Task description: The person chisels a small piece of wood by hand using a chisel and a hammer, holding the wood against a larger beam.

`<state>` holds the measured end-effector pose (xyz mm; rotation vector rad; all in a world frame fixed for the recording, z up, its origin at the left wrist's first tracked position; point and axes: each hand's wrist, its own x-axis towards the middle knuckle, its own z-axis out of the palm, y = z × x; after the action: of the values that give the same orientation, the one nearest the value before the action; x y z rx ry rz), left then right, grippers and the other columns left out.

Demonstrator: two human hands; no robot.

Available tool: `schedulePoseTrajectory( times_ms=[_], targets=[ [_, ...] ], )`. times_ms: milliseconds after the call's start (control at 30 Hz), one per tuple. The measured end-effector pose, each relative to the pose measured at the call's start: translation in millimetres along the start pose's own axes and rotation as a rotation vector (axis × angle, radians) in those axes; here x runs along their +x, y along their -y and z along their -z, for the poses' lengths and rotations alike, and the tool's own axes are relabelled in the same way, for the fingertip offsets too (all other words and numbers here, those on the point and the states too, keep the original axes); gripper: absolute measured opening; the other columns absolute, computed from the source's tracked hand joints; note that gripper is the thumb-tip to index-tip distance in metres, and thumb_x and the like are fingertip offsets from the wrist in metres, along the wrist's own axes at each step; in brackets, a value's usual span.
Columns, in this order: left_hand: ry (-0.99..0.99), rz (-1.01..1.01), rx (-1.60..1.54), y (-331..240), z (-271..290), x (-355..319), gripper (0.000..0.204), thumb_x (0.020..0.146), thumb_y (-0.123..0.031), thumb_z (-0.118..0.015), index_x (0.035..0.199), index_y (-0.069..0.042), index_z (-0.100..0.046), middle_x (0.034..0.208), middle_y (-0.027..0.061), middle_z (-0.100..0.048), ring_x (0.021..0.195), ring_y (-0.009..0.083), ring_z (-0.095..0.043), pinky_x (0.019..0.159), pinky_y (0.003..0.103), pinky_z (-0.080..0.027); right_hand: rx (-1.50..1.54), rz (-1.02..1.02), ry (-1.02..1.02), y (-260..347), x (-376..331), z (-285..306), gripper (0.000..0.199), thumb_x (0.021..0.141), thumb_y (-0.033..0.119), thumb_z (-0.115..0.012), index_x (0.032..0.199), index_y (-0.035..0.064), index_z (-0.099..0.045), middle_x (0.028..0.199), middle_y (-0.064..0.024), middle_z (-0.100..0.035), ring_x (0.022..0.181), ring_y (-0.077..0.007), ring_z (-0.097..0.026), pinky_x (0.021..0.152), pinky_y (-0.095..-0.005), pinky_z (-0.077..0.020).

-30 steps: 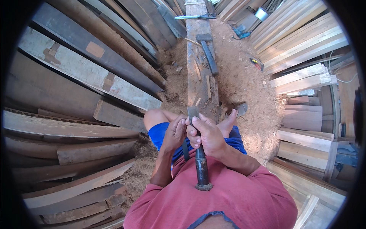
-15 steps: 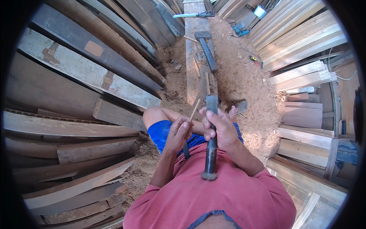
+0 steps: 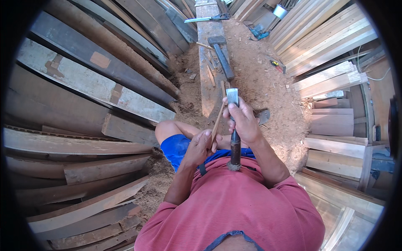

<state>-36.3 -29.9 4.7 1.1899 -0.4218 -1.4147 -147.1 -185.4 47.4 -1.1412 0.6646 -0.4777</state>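
A wide chisel (image 3: pixel 235 151) is gripped by my right hand (image 3: pixel 245 122), its metal blade pointing away from me and its dark handle toward my belly. My left hand (image 3: pixel 198 149) is closed on a thin wooden stick (image 3: pixel 217 122). That stick slants up and away, its far part close beside the chisel blade and the fingers of my right hand; whether it touches them I cannot tell. Beyond my hands, a mallet (image 3: pixel 221 57) with a dark handle lies on the narrow wooden bench (image 3: pixel 208 98), among small wood slivers.
A hand saw (image 3: pixel 207 19) lies across the bench's far end. Planks (image 3: pixel 69 146) are stacked along the left, and more boards (image 3: pixel 331 39) along the right. On the sawdust floor (image 3: pixel 247 62) are a tape measure (image 3: pixel 276 65) and a blue power tool (image 3: pixel 259 32).
The chisel has moved away from my chest, its blade tilting more into view. More of the stick now shows above my left hand, which has lowered slightly.
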Motion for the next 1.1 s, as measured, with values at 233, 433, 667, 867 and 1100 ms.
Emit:
schedulePoseTrajectory(
  times_ms=[233, 433, 667, 867, 1100],
  targets=[
    [-0.050, -0.141, -0.086, -6, 1, 22, 0.036, 0.105, -0.035, -0.033, 0.100, -0.006, -0.054, 0.066, 0.0034, -0.056, 0.047, 0.0067, -0.039, 0.044, 0.020, -0.031, 0.637, -0.153, -0.034, -12, -13, -5, 0.025, 0.101, 0.021, -0.043, 0.121, 0.0059, -0.048, 0.088, -0.0029, -0.055, 0.066, -0.0087, -0.055, 0.055, -0.0255, -0.0498],
    [-0.208, -0.131, -0.211, -19, -4, 37, 0.029, 0.105, -0.030, -0.036, 0.098, -0.007, -0.051, 0.067, 0.0004, -0.053, 0.052, 0.0050, -0.039, 0.047, 0.020, -0.032, 0.800, -0.345, 0.140, -18, -26, -31, 0.023, 0.101, 0.024, -0.044, 0.112, 0.0037, -0.050, 0.081, -0.0044, -0.057, 0.059, -0.0106, -0.058, 0.049, -0.0264, -0.0504],
    [-0.221, -0.297, 0.200, -29, 9, 35, 0.033, 0.105, -0.030, -0.034, 0.095, -0.006, -0.054, 0.073, -0.0043, -0.048, 0.065, 0.0033, -0.042, 0.056, 0.020, -0.037, 0.652, -0.457, 0.249, -13, -39, -55, 0.019, 0.101, 0.026, -0.042, 0.100, 0.0072, -0.048, 0.068, 0.0002, -0.048, 0.045, -0.0059, -0.042, 0.043, -0.0242, -0.0422],
    [-0.175, -0.404, 0.489, -12, 10, 2, 0.036, 0.104, -0.032, -0.035, 0.092, -0.004, -0.055, 0.066, -0.0029, -0.047, 0.057, 0.0042, -0.041, 0.049, 0.021, -0.033, 0.563, -0.276, 0.156, 11, -53, -46, 0.022, 0.102, 0.028, -0.040, 0.099, 0.0074, -0.047, 0.063, 0.0029, -0.040, 0.041, -0.0054, -0.035, 0.040, -0.0245, -0.0387],
    [-0.140, -0.090, -0.040, 27, 19, -19, 0.025, 0.102, -0.026, -0.046, 0.093, -0.004, -0.055, 0.060, -0.0020, -0.044, 0.050, 0.0050, -0.039, 0.047, 0.021, -0.032, 0.079, 0.196, -0.080, 31, -33, 18, 0.024, 0.101, 0.024, -0.044, 0.101, 0.0029, -0.055, 0.061, 0.0023, -0.043, 0.045, -0.0044, -0.038, 0.043, -0.0209, -0.0384]
  ],
)
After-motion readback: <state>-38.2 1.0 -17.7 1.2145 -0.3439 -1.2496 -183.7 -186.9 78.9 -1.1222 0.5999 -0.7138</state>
